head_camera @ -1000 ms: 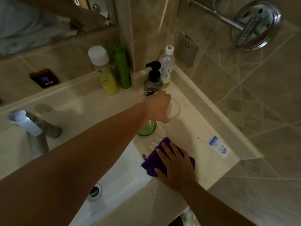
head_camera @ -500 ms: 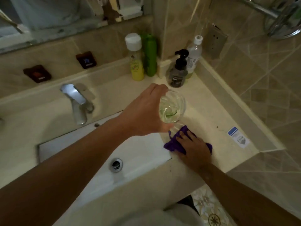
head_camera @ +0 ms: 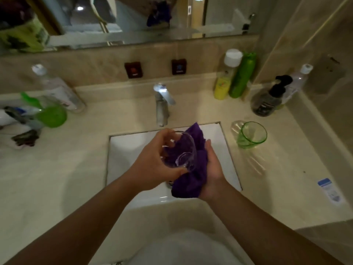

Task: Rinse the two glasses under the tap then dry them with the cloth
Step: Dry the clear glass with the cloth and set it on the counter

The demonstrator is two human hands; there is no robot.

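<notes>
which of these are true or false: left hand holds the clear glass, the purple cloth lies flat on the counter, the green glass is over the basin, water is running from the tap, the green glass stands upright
1. The left hand holds the clear glass. True.
2. The purple cloth lies flat on the counter. False: the right hand holds it bunched against the clear glass, above the basin.
3. The green glass is over the basin. False: it stands on the counter, right of the basin.
4. Water is running from the tap. False: no stream shows.
5. The green glass stands upright. True.
</notes>
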